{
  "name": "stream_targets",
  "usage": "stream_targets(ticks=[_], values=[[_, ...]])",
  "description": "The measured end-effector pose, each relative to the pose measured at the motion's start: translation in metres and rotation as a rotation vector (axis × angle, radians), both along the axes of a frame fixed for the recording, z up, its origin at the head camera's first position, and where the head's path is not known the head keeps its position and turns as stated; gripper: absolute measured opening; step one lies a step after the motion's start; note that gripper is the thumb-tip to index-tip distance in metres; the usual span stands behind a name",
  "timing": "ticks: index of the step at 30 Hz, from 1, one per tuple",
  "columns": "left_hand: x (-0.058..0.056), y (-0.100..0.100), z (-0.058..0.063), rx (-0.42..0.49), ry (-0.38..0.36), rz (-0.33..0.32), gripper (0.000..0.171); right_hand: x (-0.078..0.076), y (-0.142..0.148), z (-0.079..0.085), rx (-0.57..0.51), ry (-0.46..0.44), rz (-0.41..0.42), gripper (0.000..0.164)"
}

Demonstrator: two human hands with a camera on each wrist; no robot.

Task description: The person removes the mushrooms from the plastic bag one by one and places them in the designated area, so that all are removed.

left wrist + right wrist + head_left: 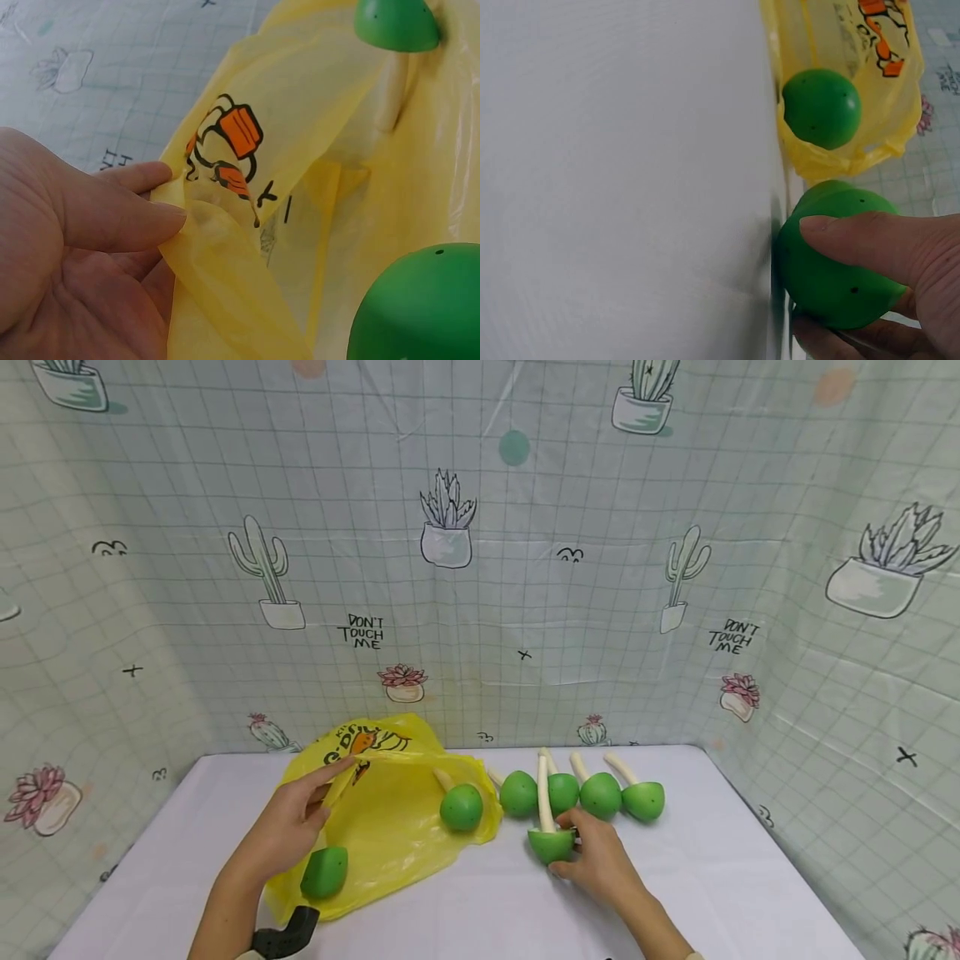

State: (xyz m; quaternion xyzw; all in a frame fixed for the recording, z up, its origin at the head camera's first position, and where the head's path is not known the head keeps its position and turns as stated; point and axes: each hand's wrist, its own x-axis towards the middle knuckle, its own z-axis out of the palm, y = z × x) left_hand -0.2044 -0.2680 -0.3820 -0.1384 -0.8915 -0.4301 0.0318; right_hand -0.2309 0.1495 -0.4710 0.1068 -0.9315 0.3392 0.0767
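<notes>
A yellow plastic bag (397,827) with printed drawings lies with its mouth spread. My left hand (288,814) pinches the bag's upper edge between thumb and fingers, seen close in the left wrist view. Inside the bag sit a green mushroom-shaped piece (461,807) with a cream stem and another green dome (325,872) near my left wrist. To the right of the bag, my right hand (600,856) grips a mushroom-shaped piece (551,847) by its green cap, thumb on the near side, its cream stem pointing up. Some of the right fingers are hidden behind the cap.
Several more green mushroom-shaped pieces (600,796) stand in a row behind my right hand, stems toward the back. They are on a white-covered table (712,877). A patterned cloth (480,610) with cactus drawings hangs behind and at both sides.
</notes>
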Motion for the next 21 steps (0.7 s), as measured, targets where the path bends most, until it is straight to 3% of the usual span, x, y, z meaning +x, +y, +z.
stream_targets(ticks=[11,21], values=[[0.0012,0.0004,0.0011,0.01,-0.009,0.01,0.072,-0.0012,-0.0002,-0.0034,-0.011,-0.034,-0.005,0.058],[0.0007,-0.0007,-0.0003,-0.005,0.015,0.007,0.072,0.0019,0.0012,0.0057,-0.024,-0.006,-0.012,0.057]])
